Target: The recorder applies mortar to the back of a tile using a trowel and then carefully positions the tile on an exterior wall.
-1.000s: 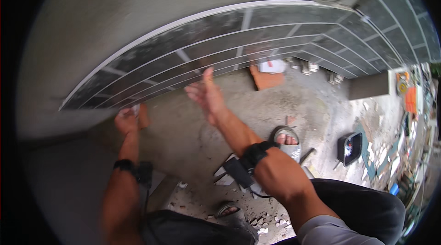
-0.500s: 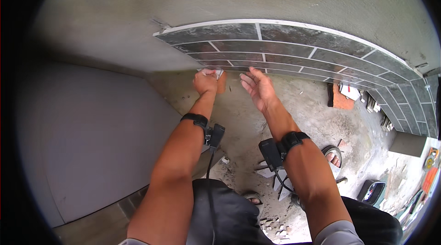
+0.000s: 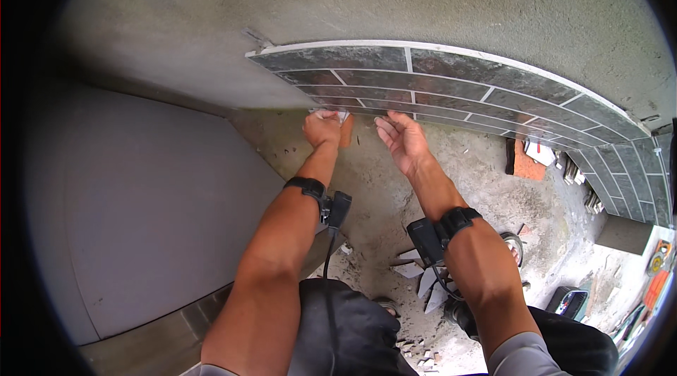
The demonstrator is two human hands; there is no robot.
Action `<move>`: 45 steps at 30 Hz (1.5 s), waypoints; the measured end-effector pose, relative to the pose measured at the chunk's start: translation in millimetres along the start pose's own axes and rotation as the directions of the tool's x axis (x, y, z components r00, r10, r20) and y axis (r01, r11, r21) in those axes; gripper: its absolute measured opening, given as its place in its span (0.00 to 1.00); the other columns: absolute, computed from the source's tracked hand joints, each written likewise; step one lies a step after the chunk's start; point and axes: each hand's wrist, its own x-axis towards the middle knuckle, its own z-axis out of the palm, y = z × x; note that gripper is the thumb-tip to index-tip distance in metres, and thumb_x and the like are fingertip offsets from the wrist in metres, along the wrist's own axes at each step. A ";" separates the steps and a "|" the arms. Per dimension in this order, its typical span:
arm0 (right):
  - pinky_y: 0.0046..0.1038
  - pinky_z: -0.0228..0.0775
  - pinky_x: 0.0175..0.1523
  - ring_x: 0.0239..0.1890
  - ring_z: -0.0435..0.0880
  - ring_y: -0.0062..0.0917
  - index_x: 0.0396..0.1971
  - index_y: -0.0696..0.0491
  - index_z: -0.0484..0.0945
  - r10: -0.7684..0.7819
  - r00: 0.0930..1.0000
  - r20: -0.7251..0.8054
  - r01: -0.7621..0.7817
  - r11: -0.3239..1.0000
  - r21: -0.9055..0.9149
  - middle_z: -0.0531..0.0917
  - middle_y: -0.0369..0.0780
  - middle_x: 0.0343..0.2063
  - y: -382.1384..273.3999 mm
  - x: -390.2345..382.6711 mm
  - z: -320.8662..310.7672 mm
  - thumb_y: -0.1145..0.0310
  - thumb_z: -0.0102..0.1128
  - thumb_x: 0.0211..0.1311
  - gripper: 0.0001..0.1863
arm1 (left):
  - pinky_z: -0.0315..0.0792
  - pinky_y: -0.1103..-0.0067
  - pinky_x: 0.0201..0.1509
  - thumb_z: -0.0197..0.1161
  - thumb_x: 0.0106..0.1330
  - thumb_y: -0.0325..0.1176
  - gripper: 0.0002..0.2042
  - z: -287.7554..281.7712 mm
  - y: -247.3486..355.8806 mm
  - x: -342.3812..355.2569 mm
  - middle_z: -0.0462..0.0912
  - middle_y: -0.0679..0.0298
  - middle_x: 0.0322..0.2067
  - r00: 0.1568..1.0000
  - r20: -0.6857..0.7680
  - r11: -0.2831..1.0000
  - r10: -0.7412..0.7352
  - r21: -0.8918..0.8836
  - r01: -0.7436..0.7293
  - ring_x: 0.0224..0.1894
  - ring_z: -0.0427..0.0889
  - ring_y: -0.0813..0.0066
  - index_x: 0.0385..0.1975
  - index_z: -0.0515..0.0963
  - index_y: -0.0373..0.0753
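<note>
My left hand (image 3: pixel 322 128) is closed at the foot of the tiled wall, thumb and fingers drawn together. A small white piece (image 3: pixel 343 116) shows beside its fingers, and I cannot make out whether they grip it. Just right of that hand an orange brick (image 3: pixel 347 132) stands on the floor against the wall. My right hand (image 3: pixel 405 143) is open, palm partly turned up, its fingers slightly bent and apart near the lowest row of grey tiles (image 3: pixel 377 78). Nothing shows in its palm. The fingertips are close to the wall; contact is unclear.
A large grey panel (image 3: pixel 162 214) stands on the left. Another orange brick (image 3: pixel 529 162) lies by the wall at right, near stacked tile pieces (image 3: pixel 594 201). White pointed offcuts (image 3: pixel 428 281) lie by my feet. A black container (image 3: pixel 568 302) and tools (image 3: pixel 656 284) are at far right.
The whole view has shifted slightly, so the wall and both hands appear a little lower and to the right. Both hands keep nearly the same pose by the bottom tiles.
</note>
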 end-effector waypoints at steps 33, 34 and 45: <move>0.27 0.73 0.47 0.43 0.81 0.29 0.37 0.57 0.75 -0.006 1.000 -0.026 0.006 1.000 -0.009 0.79 0.37 0.36 -6.1 2.0 -6.0 0.70 0.61 0.55 0.11 | 0.76 0.83 0.22 0.64 0.55 0.22 0.04 7.0 28.3 -18.3 0.81 0.58 0.21 0.983 0.114 0.950 -0.141 -0.264 0.167 0.20 0.81 0.75 0.28 0.78 0.27; 0.27 0.73 0.47 0.43 0.81 0.29 0.37 0.57 0.75 -0.007 1.000 -0.025 0.007 1.000 -0.009 0.79 0.37 0.36 -5.7 1.1 -5.0 0.70 0.61 0.55 0.11 | 0.76 0.81 0.25 0.66 0.51 0.22 0.04 6.7 29.1 -18.2 0.83 0.59 0.21 0.976 0.100 0.933 -0.194 -0.287 0.215 0.21 0.82 0.75 0.26 0.80 0.31; 0.30 0.75 0.47 0.44 0.82 0.31 0.39 0.58 0.74 -0.015 1.000 -0.012 0.014 0.997 -0.082 0.79 0.39 0.38 -4.1 -1.0 -20.1 0.70 0.61 0.55 0.13 | 0.75 0.80 0.26 0.67 0.49 0.23 0.03 3.4 36.4 -26.5 0.83 0.59 0.19 0.963 0.174 0.923 -0.205 -0.293 0.249 0.19 0.81 0.76 0.23 0.81 0.32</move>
